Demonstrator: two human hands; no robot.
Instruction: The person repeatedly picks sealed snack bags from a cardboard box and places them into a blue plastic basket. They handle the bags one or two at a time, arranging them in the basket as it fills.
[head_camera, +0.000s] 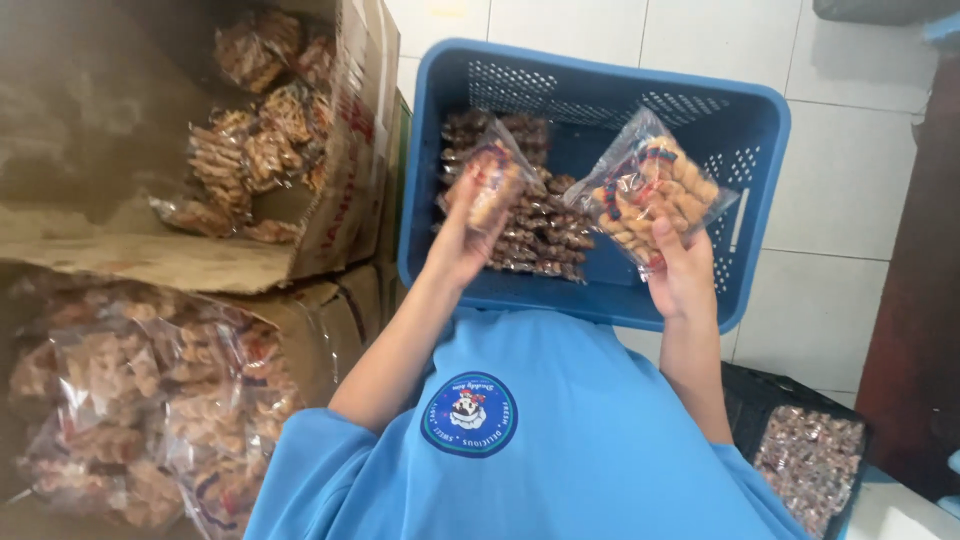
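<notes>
snack bags held over blue crate (600, 300), ready for stacking: left hand (462, 240) clasped round narrow bag (490, 185), right hand (682, 270) pinching wide bag (650, 190) by corner.

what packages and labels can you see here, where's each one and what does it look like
Clear snack bag: in the right hand, pale twists, red-blue print.
Smaller clear bag: in the left hand.
Dark snack packs: stacked in the blue crate.
Cardboard boxes: left, holding bagged snacks.
Round badge: blue shirt.
</notes>
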